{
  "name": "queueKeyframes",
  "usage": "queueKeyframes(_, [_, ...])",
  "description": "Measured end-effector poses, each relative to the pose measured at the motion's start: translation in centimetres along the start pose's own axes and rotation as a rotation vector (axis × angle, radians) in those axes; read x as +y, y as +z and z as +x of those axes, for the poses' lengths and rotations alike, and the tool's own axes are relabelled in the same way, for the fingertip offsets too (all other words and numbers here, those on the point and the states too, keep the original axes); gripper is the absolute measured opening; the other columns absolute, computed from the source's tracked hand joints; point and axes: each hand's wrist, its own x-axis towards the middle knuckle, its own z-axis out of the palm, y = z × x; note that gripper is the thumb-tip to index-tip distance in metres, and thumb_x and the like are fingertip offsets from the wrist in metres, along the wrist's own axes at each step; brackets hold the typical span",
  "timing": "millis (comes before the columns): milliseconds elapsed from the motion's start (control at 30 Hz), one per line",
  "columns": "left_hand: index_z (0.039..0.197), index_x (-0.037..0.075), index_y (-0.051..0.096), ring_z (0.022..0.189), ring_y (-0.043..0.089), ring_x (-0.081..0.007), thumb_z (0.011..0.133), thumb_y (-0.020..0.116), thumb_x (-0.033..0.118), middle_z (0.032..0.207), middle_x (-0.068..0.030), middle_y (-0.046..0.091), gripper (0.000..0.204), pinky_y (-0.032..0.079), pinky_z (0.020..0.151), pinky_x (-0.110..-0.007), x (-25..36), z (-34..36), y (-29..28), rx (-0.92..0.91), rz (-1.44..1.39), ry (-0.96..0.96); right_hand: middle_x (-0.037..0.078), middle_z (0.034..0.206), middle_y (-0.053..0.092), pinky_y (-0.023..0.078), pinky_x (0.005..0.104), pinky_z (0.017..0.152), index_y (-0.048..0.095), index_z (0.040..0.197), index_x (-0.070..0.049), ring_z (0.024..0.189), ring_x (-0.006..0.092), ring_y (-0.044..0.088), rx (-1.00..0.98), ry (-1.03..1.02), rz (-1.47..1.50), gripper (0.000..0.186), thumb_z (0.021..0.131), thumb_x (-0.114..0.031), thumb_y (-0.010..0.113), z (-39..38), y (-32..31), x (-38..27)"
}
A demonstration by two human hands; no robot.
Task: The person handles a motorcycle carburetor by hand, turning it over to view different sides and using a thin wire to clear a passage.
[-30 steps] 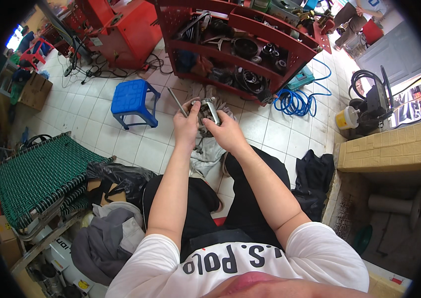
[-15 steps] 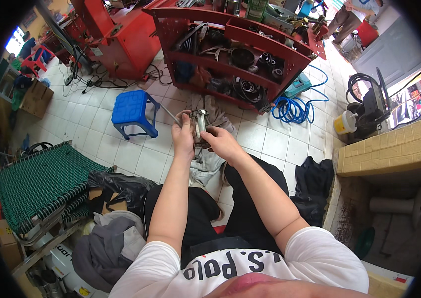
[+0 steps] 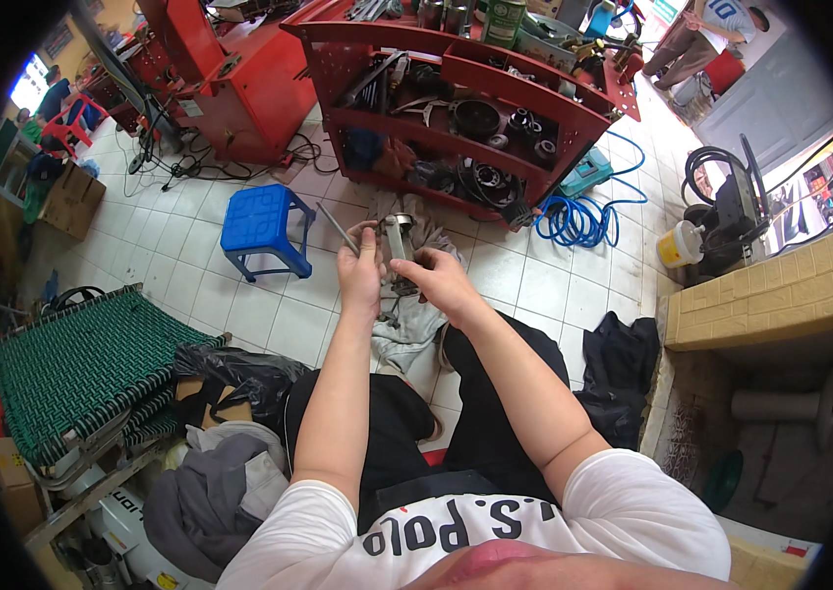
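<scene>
My left hand (image 3: 360,273) is closed on a slim metal rod (image 3: 334,222), which slants up and left, and is at the side of a grey metal mechanical part (image 3: 398,240) with a round top. My right hand (image 3: 445,285) grips that part from the right, thumb across its lower front. Some fingertips of both hands are hidden behind what they hold. Grey rags (image 3: 402,332) lie on the floor beneath and behind the part, between my feet.
Ahead stand a red tool cart (image 3: 460,81), red machine (image 3: 244,108) and blue stool (image 3: 249,218). Blue hose (image 3: 574,226) coils at right, near a yellow ledge (image 3: 760,285). Green woven folded bed (image 3: 82,364) is at left. People (image 3: 711,39) are in the background.
The metal part has turned more upright between my hands, and my right thumb has shifted along it. The view has tilted slightly, so the cart and stool appear lower in the picture.
</scene>
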Motion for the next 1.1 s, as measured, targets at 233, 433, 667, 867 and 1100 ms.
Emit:
queueKeyframes(233, [0.113,0.004,0.066,0.076,0.061,-0.0134,0.109,0.062,0.034,0.091,-0.0038,0.07,0.031,0.049,0.069,-0.03,-2.6,0.9,-0.9,0.232,0.385,0.111,0.022,0.104,0.076,0.056,0.0379,0.089,0.071,0.11,0.009,0.096,0.0266,0.073,0.119,-0.201,-0.182,0.065,0.082,-0.048,0.083,0.6,0.1,1.1])
queueKeyframes(433, [0.107,-0.002,0.067,0.084,0.07,-0.0332,0.109,0.059,0.037,0.089,-0.017,0.073,0.039,0.053,0.078,-0.043,-1.2,0.2,0.0,0.277,0.789,0.23,0.022,0.101,0.076,0.055,0.0384,0.087,0.071,0.108,0.01,0.094,0.0278,0.073,0.121,-0.146,-0.212,0.065,0.083,-0.049,0.082,0.4,0.1,1.2])
queueKeyframes(667, [0.109,-0.001,0.068,0.094,0.069,-0.05,0.11,0.052,0.04,0.094,-0.0265,0.073,0.044,0.052,0.081,-0.053,-0.6,0.1,0.0,0.288,0.965,0.237,0.023,0.099,0.076,0.055,0.0389,0.087,0.071,0.106,0.01,0.093,0.0281,0.073,0.122,-0.194,-0.229,0.064,0.084,-0.049,0.081,1.1,0.2,2.2])
queueKeyframes(867, [0.107,0.0,0.067,0.087,0.071,-0.0448,0.11,0.052,0.038,0.089,-0.0224,0.073,0.041,0.052,0.077,-0.05,-0.7,0.1,-0.7,0.28,0.88,0.235,0.022,0.1,0.076,0.055,0.0387,0.087,0.071,0.108,0.01,0.093,0.0271,0.073,0.142,-0.164,-0.155,0.063,0.085,-0.048,0.08,0.7,0.6,1.5])
queueKeyframes(1100, [0.102,0.001,0.064,0.068,0.064,-0.0256,0.11,0.052,0.038,0.072,-0.0105,0.063,0.04,0.048,0.066,-0.041,-0.7,-0.1,0.0,0.239,0.826,0.287,0.02,0.099,0.075,0.054,0.0378,0.085,0.071,0.107,0.01,0.091,0.0256,0.071,0.134,-0.12,-0.146,0.062,0.086,-0.047,0.08,0.2,0.0,0.8])
